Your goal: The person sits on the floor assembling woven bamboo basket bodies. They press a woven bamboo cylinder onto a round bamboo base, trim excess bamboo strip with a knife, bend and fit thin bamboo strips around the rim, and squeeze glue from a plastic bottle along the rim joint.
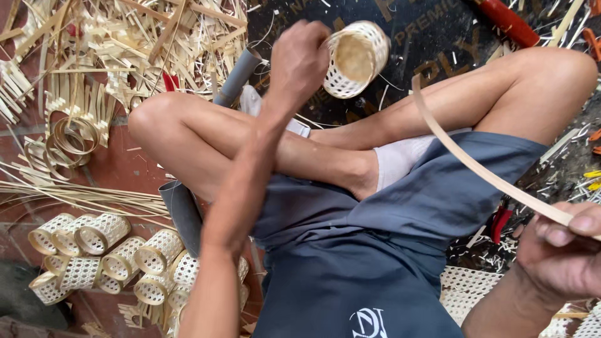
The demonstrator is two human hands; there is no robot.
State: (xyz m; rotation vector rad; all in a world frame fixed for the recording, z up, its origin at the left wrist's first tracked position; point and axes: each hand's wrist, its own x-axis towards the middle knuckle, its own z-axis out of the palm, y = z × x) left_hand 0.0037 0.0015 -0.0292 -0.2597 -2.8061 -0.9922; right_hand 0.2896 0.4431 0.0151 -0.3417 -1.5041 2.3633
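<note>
Bamboo scraps (125, 44) litter red floor (119, 169) beside woven baskets (106, 256).

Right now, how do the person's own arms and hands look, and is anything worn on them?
Both arms are bare, with no sleeves showing. The left hand and right hand wear no gloves, rings or watch. The fingers of the right hand have short, plain nails.

A small woven basket (354, 59), pale and open-meshed, lies tilted at the upper centre, mouth toward the camera. A long thin strip (476, 164) curves across the right side.
</note>
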